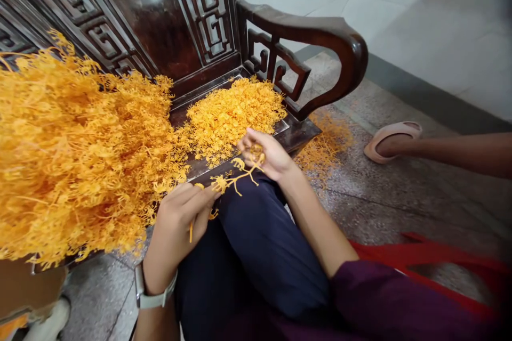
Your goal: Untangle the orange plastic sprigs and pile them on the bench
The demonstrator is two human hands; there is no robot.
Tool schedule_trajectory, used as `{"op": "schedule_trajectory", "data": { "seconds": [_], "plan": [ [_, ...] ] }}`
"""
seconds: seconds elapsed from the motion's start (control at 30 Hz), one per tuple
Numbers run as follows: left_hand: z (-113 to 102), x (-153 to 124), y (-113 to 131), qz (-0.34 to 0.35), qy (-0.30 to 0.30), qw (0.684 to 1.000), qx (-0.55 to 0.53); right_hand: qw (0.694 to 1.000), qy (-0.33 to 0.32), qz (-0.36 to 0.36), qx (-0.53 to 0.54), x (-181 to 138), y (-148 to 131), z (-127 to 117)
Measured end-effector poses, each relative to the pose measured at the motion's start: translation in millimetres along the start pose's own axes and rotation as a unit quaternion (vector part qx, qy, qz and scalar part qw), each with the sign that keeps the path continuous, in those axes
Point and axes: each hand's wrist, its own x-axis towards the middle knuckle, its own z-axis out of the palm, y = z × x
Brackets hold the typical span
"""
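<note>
My left hand (180, 229) and my right hand (264, 155) hold a thin branching orange sprig (240, 177) between them over my lap. My left fingers pinch one end, and a thin orange stem pokes out below them. My right fingers curl around the other end of the sprig. Just beyond my hands, a low heap of orange sprigs (232, 117) lies on the dark wooden chair seat (298, 136). A much larger tangled orange mass (80, 144) fills the left side, its edge close to my left hand.
The carved dark wooden chair's curved armrest (304, 32) rises beyond the seat. Orange scraps (324, 144) lie on the speckled stone floor (372, 197). A person's leg in a pink slipper (392, 141) lies at right, with a red bag (432, 261) nearby and a cardboard box (24, 287) at lower left.
</note>
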Motion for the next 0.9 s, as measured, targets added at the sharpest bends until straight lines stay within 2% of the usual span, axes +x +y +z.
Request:
{"op": "schedule_trajectory", "data": {
  "seconds": [0.1, 0.23, 0.4, 0.47, 0.53, 0.67, 0.77, 0.9],
  "plan": [
    [3.8, 1.6, 0.9, -0.028, -0.012, 1.0, -0.005, 0.994, -0.093, 0.022, -0.054, -2.5, 1.3, 21.0],
    [4.4, 0.8, -2.7, -0.051, 0.006, 0.998, -0.026, 0.975, -0.186, -0.012, -0.118, -12.5, -5.6, 20.6],
    [-0.3, 1.5, -16.2, -0.093, 0.039, 0.991, -0.084, 0.943, -0.214, 0.007, -0.255, -20.1, -13.4, 4.9],
    [-1.8, 0.6, -20.4, -0.111, 0.042, 0.987, -0.106, 0.944, -0.191, 0.008, -0.269, -21.4, -12.3, 1.4],
    [-2.3, -1.8, -22.4, -0.111, 0.036, 0.986, -0.119, 0.964, -0.145, -0.002, -0.224, -22.0, -7.6, 1.1],
    [-0.6, -6.6, -20.4, -0.045, 0.019, 0.995, -0.087, 0.992, -0.059, -0.042, -0.1, -17.7, 7.3, 7.5],
    [0.9, -7.7, -15.8, 0.001, 0.035, 0.999, -0.041, 0.996, -0.007, -0.075, -0.044, -8.6, 10.1, 5.6],
    [0.3, -10.1, -12.8, 0.021, 0.087, 0.996, -0.023, 0.983, 0.1, -0.154, 0.01, -3.4, -10.3, -15.8]
  ]
}}
